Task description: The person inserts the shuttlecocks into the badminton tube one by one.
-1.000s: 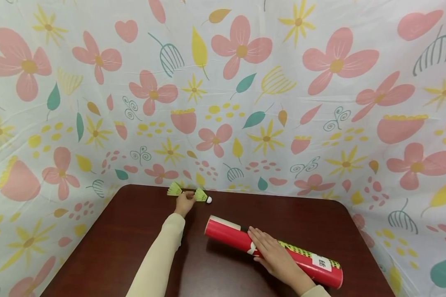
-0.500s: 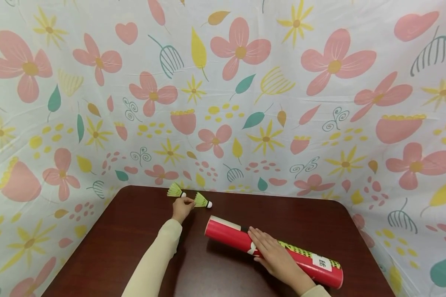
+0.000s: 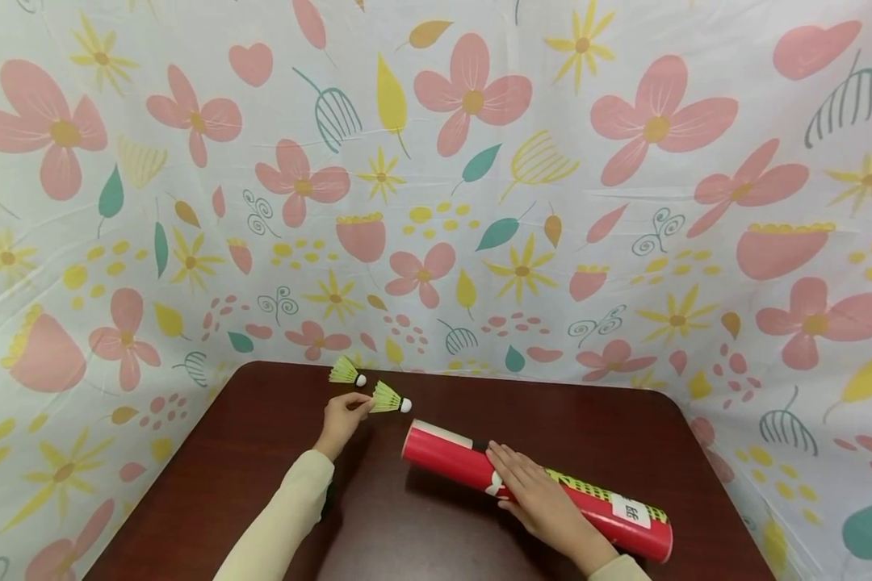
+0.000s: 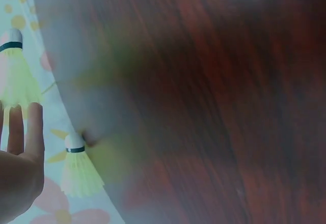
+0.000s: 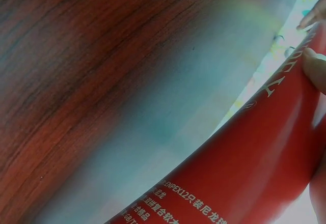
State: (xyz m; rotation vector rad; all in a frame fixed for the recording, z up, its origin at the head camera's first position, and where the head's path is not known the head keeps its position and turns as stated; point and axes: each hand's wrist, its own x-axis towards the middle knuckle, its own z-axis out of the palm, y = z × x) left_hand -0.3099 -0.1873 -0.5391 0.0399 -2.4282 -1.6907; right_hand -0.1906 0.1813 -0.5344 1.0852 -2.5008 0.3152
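Note:
With thumb and fingertips my left hand (image 3: pixel 345 420) pinches the skirt edge of a yellow-green shuttlecock (image 3: pixel 388 399), whose white cork end points right. In the left wrist view the fingers of this hand touch the skirt of the same shuttlecock (image 4: pixel 18 76). A second shuttlecock (image 3: pixel 345 372) lies behind it near the table's back edge, apart from the hand. My right hand (image 3: pixel 541 502) grips a red shuttlecock tube (image 3: pixel 450 461) lying slanted on the table. Printed white lettering shows on the tube (image 5: pixel 224 158) in the right wrist view.
The dark brown table (image 3: pixel 211 468) has rounded back corners and a shiny top. A white cloth (image 3: pixel 436 202) with flower and leaf prints hangs behind it and at both sides.
My left hand has drawn back toward me and slightly left, bringing the pinched shuttlecock away from the table's back edge. The right hand and the tube stay almost in place.

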